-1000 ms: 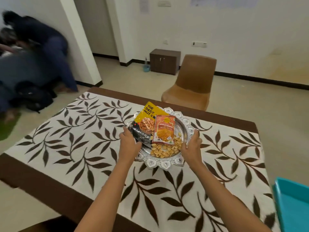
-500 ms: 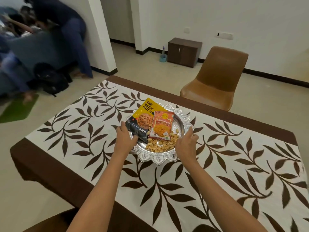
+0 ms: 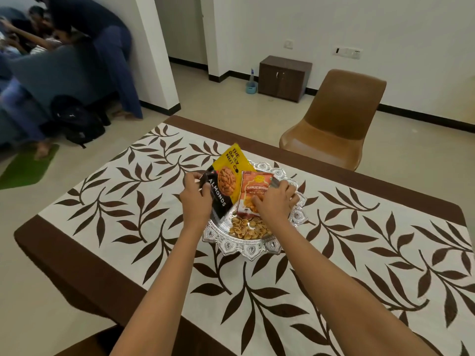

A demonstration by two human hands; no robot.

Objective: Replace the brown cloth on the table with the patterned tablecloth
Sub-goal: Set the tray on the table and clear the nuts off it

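a pale-walled room with a beige floor is framing a table [image 3: 77, 255] that is wearing the patterned tablecloth [image 3: 359, 253], cream with brown leaves and a dark brown border, lying flat across the whole top. no separate brown cloth is showing anywhere in this head view, so the swap itself is looking done. a silver tray [image 3: 246, 249] is sitting near the middle of the cloth, holding loose nut shells [image 3: 250, 228] and 2 snack packets. the left hand [image 3: 196, 201] is closing its fingers on the black-and-yellow almond packet [image 3: 228, 176], and the right hand [image 3: 273, 202] is gripping the orange snack packet [image 3: 253, 191], both over the tray. what is remaining appears to be only the arranging of these packets. beyond the far edge, a brown chair [image 3: 339, 116] is standing just beside the table, a small dark cabinet [image 3: 284, 77] is resting against the wall, and people are gathering, blurred, at the upper left.
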